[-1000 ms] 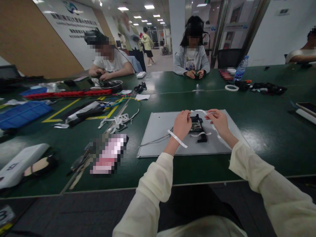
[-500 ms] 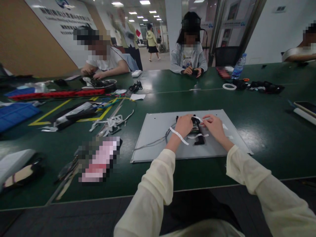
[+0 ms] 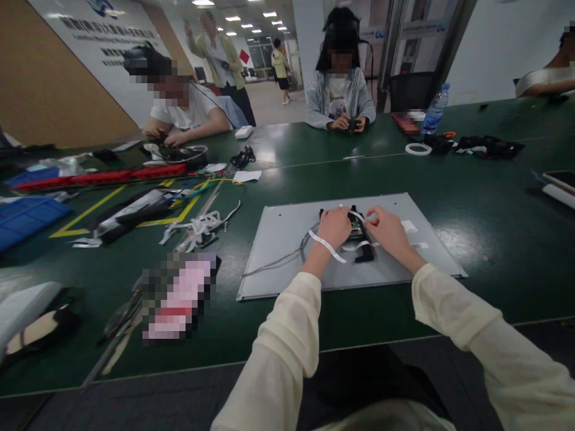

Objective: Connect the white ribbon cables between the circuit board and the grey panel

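Note:
A black frame (image 3: 365, 254) with a small circuit board (image 3: 354, 227) lies on a pale grey panel (image 3: 278, 245) in front of me. My left hand (image 3: 335, 226) is closed over the frame's left side, its fingertips partly hidden. Across the back of that wrist sits a white strip (image 3: 327, 245). My right hand (image 3: 387, 230) pinches near the frame's upper right, at the end of a short white tape strip (image 3: 356, 213) that runs between the hands. Another white strip (image 3: 354, 246) crosses the frame lower down. Grey cables (image 3: 283, 260) trail left from it.
Left of the panel are a tangle of white strips (image 3: 202, 228) and a pink blurred phone-like item (image 3: 184, 296). A blue tray (image 3: 31, 218) stands farther left. Beyond the panel lie a white tape roll (image 3: 417, 149) and a water bottle (image 3: 435, 111). Other people sit across the table.
The view has shifted slightly. My left hand stays on the frame, and my right hand has barely moved at the tape strip.

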Available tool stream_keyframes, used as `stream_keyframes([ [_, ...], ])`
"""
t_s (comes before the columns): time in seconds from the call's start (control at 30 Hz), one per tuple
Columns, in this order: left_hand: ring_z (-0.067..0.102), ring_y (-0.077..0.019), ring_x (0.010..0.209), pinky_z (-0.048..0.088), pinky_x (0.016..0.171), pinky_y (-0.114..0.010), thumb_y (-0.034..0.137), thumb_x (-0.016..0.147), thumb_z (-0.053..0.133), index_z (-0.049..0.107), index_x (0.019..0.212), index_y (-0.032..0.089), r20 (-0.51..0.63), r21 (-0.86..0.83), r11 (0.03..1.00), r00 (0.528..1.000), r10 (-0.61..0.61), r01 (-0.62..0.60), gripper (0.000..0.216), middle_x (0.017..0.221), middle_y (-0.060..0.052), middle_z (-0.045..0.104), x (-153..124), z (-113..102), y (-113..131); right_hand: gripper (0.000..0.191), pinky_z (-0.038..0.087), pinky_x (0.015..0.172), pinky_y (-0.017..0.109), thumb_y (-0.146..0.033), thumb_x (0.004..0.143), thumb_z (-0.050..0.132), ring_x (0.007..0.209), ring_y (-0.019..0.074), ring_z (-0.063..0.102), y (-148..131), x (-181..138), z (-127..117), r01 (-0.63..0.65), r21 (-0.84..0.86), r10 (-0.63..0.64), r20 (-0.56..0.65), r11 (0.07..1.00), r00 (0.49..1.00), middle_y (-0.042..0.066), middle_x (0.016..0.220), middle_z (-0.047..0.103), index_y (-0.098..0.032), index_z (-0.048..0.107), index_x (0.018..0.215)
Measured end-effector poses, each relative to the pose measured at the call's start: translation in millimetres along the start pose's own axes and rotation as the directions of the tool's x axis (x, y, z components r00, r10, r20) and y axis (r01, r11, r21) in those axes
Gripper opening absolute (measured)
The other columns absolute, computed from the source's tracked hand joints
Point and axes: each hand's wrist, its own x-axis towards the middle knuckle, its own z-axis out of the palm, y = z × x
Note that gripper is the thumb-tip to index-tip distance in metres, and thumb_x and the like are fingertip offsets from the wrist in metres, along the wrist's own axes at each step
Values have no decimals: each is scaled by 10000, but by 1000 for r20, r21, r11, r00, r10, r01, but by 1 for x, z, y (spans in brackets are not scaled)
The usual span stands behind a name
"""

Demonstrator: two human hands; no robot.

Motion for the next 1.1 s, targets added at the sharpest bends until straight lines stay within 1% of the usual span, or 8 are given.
stream_keyframes([
  [0.13,558,-236,1122,396,953,-367,92,870,369,597,1108,147,-27,14,1000,999,-24,24,335,1107,-121,651,-1,-2,2,164,300,562,243,-276,854,522,689,180,603,-4,-1,-1,1,-105,1,16,995,1000,9,695,664,-216,599,986],
  [0.27,544,-243,1134,388,952,-375,94,862,378,588,1097,152,-20,17,1000,999,-26,26,320,1084,-116,657,-1,-1,1,152,260,533,246,-310,871,514,677,176,595,-8,-2,-2,1,-193,10,57,981,998,19,712,670,-224,628,922],
  [0.4,537,-251,1134,385,944,-384,97,863,374,575,1107,167,-14,36,999,999,-31,31,323,1075,-110,660,1,2,0,180,235,518,252,-344,872,518,668,173,589,-9,-2,-5,-32,-254,50,66,967,997,17,725,677,-242,659,915],
  [0.5,539,-245,1130,384,941,-376,105,871,371,570,1116,179,-13,44,998,999,-40,41,324,1061,-105,662,3,3,0,191,248,525,251,-361,862,538,691,172,591,-6,-2,-8,-40,-247,60,73,968,996,17,749,686,-251,684,917],
  [0.63,567,-230,1081,397,924,-356,195,916,378,581,1095,195,4,26,998,998,-57,57,271,1017,-88,667,5,3,-1,198,273,544,245,-360,852,557,694,166,589,1,-1,-11,9,-208,10,89,978,996,16,730,681,-244,701,922],
  [0.77,582,-219,1054,407,919,-339,263,933,390,590,1092,204,14,21,996,996,-82,82,262,1027,-76,670,7,3,-2,191,289,554,242,-338,843,565,647,157,573,8,0,-11,57,-183,-38,107,981,994,10,689,671,-231,704,917],
  [0.97,585,-213,1061,406,935,-340,213,933,353,606,1118,209,11,-17,995,996,-93,93,313,1070,-74,672,9,4,-5,183,299,559,238,-311,834,564,632,153,573,15,-1,-12,106,-143,-88,126,984,988,6,665,664,-217,699,913],
  [1.1,578,-203,1086,404,952,-326,155,896,371,613,1146,226,29,-49,994,995,-94,95,354,1124,-62,666,10,4,-7,178,306,562,238,-302,826,568,609,148,568,17,-3,-15,126,-104,-111,137,987,984,3,642,652,-208,698,904],
])
